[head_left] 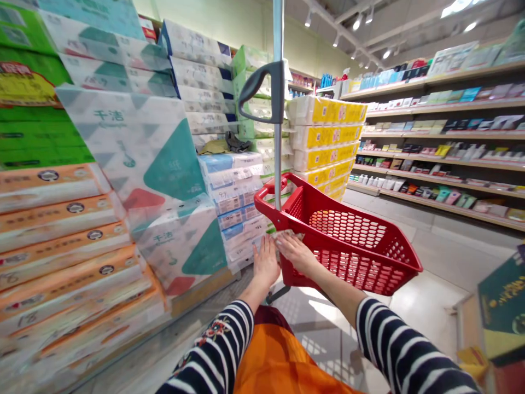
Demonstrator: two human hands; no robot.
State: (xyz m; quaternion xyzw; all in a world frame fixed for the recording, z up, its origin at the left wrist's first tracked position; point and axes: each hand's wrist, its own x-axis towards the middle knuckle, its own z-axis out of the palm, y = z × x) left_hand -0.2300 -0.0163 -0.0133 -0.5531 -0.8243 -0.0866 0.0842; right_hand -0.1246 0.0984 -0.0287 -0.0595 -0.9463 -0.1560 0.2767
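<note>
A red plastic shopping basket cart (348,246) with perforated sides stands in front of me, its pull handle (262,93) grey on a tall metal pole. My right hand (297,253) holds a light, patterned cloth (283,234) against the basket's near outer side; the fingers cover most of it. Just left of it, my left hand (267,262) is at the basket's end with fingers stretched out and apart. Whether its fingertips touch the plastic or the cloth's edge, I cannot tell. The basket's interior shows only in part.
Stacked tissue packs (164,148) rise on the left. Behind the cart stand yellow-and-white packs (328,131). A dark crumpled item (238,143) lies on a lower stack. Shelves of toiletries (443,142) line the right, and a dark green box (504,295) stands at the right edge.
</note>
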